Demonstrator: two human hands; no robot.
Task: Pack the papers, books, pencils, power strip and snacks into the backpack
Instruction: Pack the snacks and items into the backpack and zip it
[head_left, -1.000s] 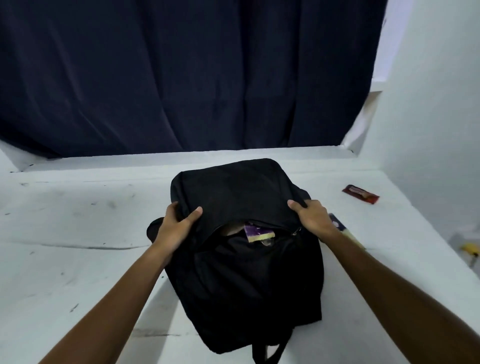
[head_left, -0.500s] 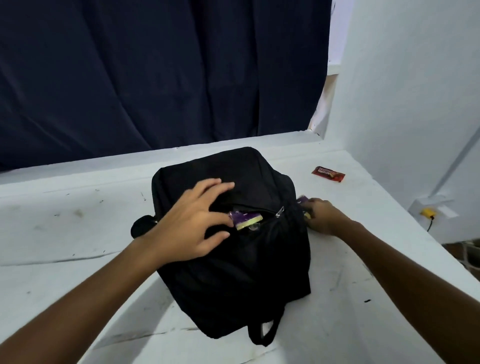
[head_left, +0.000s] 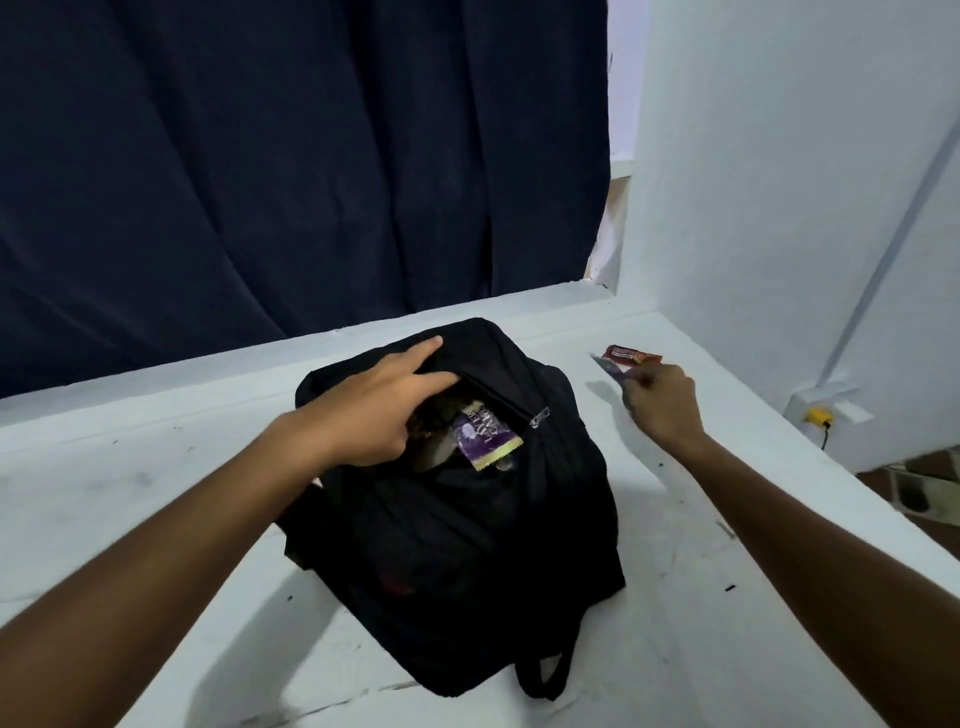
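Note:
A black backpack lies on the white table with its top zipper open. A purple snack packet sticks out of the opening. My left hand grips the upper edge of the opening and holds it apart. To the right of the backpack, my right hand pinches a thin dark snack packet lifted off the table. A red snack packet lies flat just beyond that hand.
A dark blue curtain hangs behind the table. A white wall rises at the right, with a socket and yellow plug low on it. The table's right edge drops to a tiled floor.
My right hand left the backpack's right side, took the dark packet beside it and lifted it. My left hand shifted from the bag's left edge to the zipper opening.

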